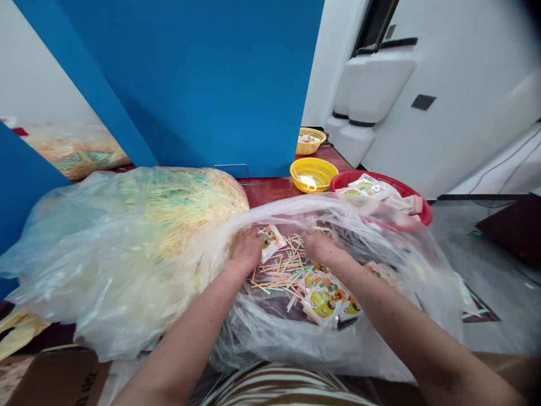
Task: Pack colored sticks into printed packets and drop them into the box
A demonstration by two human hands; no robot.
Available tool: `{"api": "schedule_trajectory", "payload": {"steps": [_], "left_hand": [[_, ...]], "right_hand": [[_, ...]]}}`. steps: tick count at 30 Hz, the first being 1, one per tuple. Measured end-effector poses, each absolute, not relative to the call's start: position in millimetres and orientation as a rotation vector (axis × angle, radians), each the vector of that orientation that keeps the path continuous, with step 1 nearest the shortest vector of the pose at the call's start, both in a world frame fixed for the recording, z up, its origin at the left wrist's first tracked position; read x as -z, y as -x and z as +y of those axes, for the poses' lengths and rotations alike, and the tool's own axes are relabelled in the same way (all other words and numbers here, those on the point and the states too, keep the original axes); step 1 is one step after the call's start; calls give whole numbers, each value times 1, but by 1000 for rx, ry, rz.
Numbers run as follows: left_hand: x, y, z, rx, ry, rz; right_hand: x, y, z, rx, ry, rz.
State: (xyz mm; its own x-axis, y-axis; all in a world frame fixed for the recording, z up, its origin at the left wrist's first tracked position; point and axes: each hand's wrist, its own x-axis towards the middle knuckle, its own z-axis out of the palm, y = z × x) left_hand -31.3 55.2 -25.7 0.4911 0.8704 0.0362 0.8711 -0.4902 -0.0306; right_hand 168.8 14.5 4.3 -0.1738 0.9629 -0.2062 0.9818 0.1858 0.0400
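A small printed packet (273, 242) shows a colourful picture beside the fingers of my left hand (248, 246), which is closed on its left edge. My right hand (320, 246) reaches in from the right with curled fingers, close to a few thin pastel sticks; its fingertips are partly hidden, so what it grips cannot be made out. Between both hands many loose pastel sticks (281, 273) lie scattered on a dark red surface, inside the mouth of a clear plastic bag (270, 332). Nearer to me, several more printed packets (327, 299) lie in a pile under my right forearm.
On the left sits a large clear bag (190, 197) full of pastel sticks. Yellow baskets (315, 175) and a red basket (425, 214) with packets stand behind on the right. A blue panel (211, 84) rises at the back. A cardboard box (63, 378) is at lower left.
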Motion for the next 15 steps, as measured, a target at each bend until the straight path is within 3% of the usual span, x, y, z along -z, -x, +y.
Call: {"api": "schedule_trajectory", "payload": {"steps": [3,8,15], "left_hand": [[30,33,52,72,2665,-1542],[33,32,52,98,2700,-1571],[34,32,50,103,2712,-1577]], "right_hand": [[6,-155,11,165,-1788,2384],[-8,-159,-4,478,-1516,2574],[-4,-159,3,369,-1640,2425]]}}
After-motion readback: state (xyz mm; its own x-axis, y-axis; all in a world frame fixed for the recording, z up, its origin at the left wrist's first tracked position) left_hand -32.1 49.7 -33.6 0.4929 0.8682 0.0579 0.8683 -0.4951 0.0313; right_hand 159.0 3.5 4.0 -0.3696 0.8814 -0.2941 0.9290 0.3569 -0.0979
